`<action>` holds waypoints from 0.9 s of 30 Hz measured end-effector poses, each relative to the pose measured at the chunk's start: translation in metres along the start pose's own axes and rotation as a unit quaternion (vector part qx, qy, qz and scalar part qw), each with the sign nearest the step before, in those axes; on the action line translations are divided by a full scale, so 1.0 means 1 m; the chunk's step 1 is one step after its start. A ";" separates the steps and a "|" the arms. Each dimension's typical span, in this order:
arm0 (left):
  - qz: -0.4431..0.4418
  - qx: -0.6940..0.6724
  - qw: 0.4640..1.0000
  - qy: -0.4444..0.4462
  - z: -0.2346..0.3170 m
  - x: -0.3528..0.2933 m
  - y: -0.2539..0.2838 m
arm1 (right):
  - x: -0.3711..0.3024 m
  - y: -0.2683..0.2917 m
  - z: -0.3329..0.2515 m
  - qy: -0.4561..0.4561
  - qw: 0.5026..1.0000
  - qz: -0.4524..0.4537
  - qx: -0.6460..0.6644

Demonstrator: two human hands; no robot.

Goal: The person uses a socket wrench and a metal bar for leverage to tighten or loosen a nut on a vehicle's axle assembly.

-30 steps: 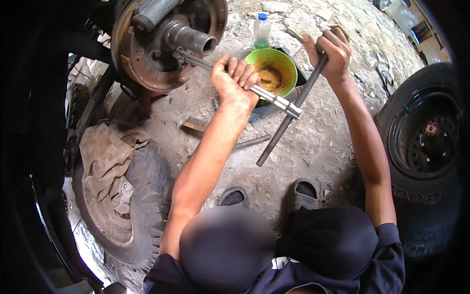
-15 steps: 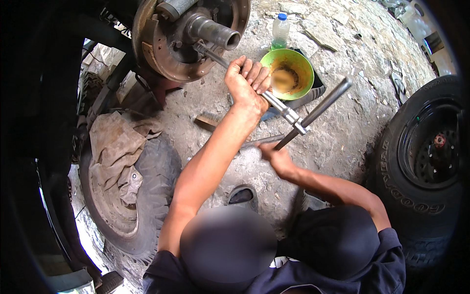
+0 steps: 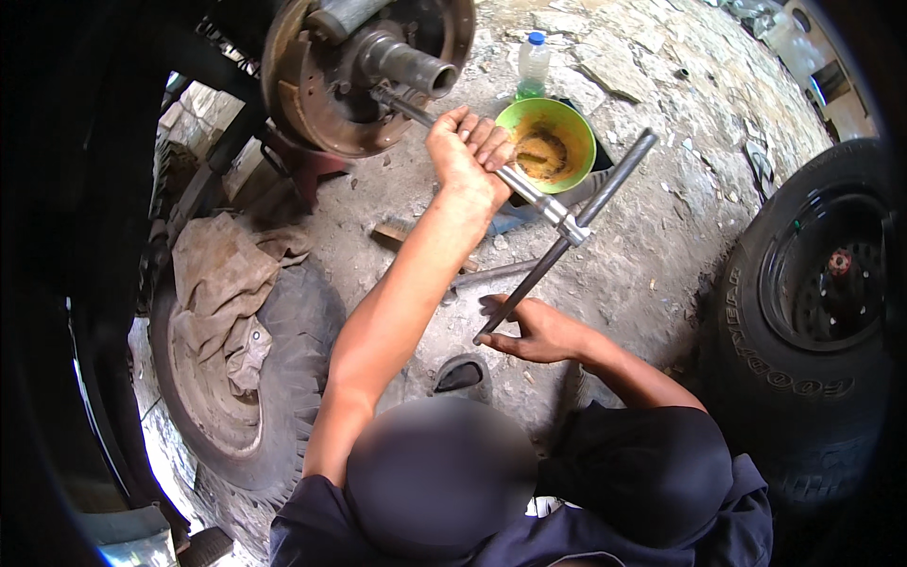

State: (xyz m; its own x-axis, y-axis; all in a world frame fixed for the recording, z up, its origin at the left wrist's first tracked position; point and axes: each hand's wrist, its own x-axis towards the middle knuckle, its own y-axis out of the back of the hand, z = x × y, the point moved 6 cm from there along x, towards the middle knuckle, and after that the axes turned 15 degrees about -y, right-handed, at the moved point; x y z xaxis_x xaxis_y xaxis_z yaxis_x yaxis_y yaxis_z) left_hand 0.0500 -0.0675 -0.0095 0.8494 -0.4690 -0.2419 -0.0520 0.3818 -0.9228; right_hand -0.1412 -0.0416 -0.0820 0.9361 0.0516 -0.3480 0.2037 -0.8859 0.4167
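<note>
A long socket wrench with a sliding T-bar reaches up to the brake assembly, its far end set beside the protruding axle tube. My left hand is wrapped round the wrench's shaft, about midway along. Near the lower end of the T-bar is my right hand, thumb and fingers spread on either side of the bar; it may touch the bar with its thumb, but the grip is not closed. Where the socket meets its fastener is too small to make out.
Beyond the wrench stand a green bowl with brownish residue and a clear bottle with a blue cap. A brush lies on the stony floor. One tyre with a cloth lies left; another wheel stands right.
The T-bar has turned slightly, its lower end swinging down and left. My right hand has loosened from round the bar and spread its fingers. The left hand keeps its hold.
</note>
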 end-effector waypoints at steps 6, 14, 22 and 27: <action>0.007 0.030 0.999 -0.019 0.001 0.002 0.007 | -0.003 0.056 0.004 0.065 0.992 0.086 0.067; 0.019 0.044 0.999 -0.022 -0.004 0.000 0.007 | -0.019 0.078 0.015 -0.021 0.990 0.073 -0.116; 0.010 0.040 0.999 -0.020 -0.002 0.003 0.006 | -0.041 0.162 -0.052 0.132 0.899 0.320 0.268; 0.011 0.035 0.999 -0.025 -0.005 0.002 0.000 | -0.044 0.209 -0.079 0.218 0.839 0.416 0.275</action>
State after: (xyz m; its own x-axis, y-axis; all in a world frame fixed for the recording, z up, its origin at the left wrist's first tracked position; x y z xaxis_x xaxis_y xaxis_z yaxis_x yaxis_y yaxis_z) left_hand 0.0488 -0.0721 -0.0115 0.8742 -0.4194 -0.2447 -0.0355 0.4474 -0.8936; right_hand -0.1172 -0.1928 0.0867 0.7296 -0.6318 0.2619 -0.6222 -0.7721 -0.1292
